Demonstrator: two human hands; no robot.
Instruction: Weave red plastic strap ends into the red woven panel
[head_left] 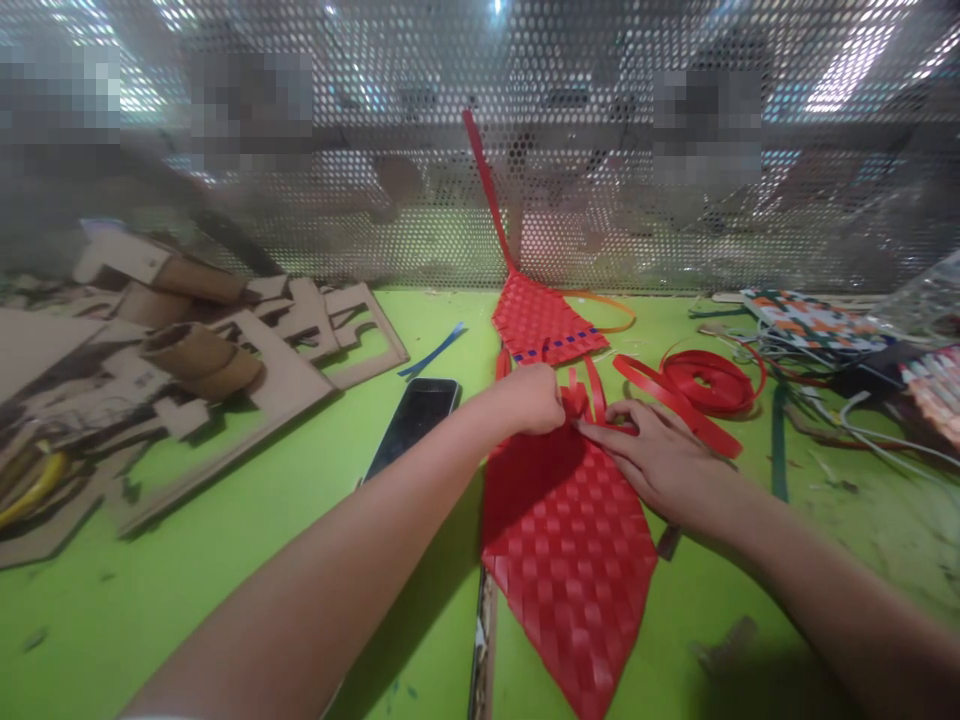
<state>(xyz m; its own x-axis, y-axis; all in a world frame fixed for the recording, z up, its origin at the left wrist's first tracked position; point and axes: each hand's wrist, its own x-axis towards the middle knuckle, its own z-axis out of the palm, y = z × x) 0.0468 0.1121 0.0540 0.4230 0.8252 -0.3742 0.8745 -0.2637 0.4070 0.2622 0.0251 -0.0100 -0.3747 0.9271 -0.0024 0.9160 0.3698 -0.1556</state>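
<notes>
A red woven piece (570,540) of flat plastic strips lies in front of me, its pointed end towards me. Loose red strip ends (595,390) stand up from its far edge. My left hand (531,402) is closed at this edge, fingers curled against a red strip; its fingertips are partly hidden. My right hand (656,455) comes from the right, its fingers on the woven piece's upper right edge, with a bit of red strip between them. Just beyond lies a smaller red woven piece (544,320) with a blue-dotted row and one long strip leading up from its tip.
A phone (412,425) lies left of the woven piece, below a blue strip (433,350). Cardboard pieces (247,370) pile up at far left. To the right sit a red strip roll (705,382) and a multicoloured woven mat (814,322). A perforated metal screen (375,200) closes the back.
</notes>
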